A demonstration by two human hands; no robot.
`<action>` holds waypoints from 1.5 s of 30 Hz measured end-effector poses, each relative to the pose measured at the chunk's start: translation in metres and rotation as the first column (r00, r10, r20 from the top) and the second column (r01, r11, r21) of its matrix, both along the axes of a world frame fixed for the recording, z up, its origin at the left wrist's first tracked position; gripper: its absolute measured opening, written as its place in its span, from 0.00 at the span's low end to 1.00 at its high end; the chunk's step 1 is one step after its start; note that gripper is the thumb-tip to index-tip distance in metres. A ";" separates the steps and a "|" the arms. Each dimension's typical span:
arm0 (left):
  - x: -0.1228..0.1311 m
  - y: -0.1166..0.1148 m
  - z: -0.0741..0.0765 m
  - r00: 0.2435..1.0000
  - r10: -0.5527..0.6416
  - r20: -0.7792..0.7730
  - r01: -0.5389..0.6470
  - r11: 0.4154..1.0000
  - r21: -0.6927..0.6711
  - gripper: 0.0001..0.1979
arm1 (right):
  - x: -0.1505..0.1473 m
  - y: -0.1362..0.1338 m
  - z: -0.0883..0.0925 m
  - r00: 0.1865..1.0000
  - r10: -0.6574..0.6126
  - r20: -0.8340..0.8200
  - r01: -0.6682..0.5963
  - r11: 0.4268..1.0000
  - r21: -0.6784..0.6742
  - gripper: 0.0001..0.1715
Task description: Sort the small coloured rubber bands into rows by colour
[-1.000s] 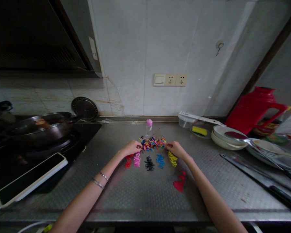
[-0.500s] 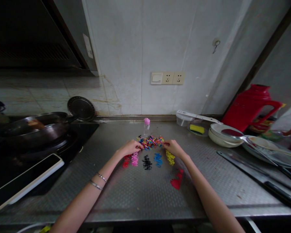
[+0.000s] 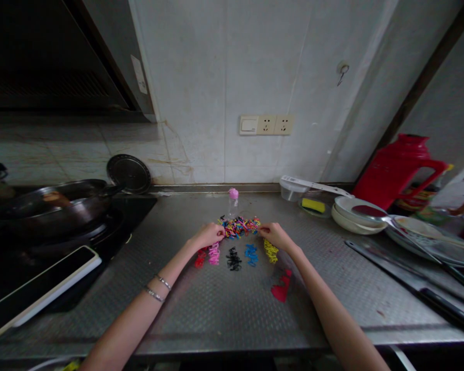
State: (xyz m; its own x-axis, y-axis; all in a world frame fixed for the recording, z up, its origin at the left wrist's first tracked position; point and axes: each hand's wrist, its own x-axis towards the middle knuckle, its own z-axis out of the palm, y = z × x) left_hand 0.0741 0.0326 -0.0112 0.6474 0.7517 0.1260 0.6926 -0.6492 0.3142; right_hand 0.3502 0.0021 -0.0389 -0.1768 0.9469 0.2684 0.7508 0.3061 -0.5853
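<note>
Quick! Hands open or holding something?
Left hand: curled at the colourful pile; can't tell if it's holding anything.
Right hand: curled at the pile's other end; same, can't tell.

Both arms bare, stretched forward, slanting inward. Left forearm [image 3: 135, 312] angled up and rightward; left hand [image 3: 208, 235] back upward, fingers curled, fingertips pointing inward. Right forearm [image 3: 328, 309] angled up and leftward; right hand [image 3: 275, 236] curled likewise, facing left one. Hands level, apart. Whether either grip fully closes: too small to tell.
</note>
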 end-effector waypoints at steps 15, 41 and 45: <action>-0.001 -0.001 0.005 0.993 0.042 -0.112 -0.035 0.997 0.069 0.08 | 0.000 0.000 -0.001 1.000 -0.015 0.015 0.015 1.000 -0.020 0.14; 0.005 -0.004 0.009 0.993 0.098 -0.066 -0.096 0.995 0.037 0.09 | 0.002 0.002 -0.004 0.998 -0.007 0.066 0.010 0.998 -0.055 0.14; 0.005 -0.002 0.011 0.997 0.080 -0.003 -0.080 0.997 0.013 0.09 | 0.001 0.001 -0.002 0.998 0.000 0.062 0.003 0.999 -0.050 0.14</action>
State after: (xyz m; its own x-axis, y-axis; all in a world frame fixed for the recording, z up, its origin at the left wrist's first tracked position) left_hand 0.0787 0.0301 -0.0002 0.5859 0.7992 0.1342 0.7434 -0.5960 0.3034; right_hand 0.3515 0.0031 -0.0413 -0.1906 0.9591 0.2093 0.7865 0.2768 -0.5521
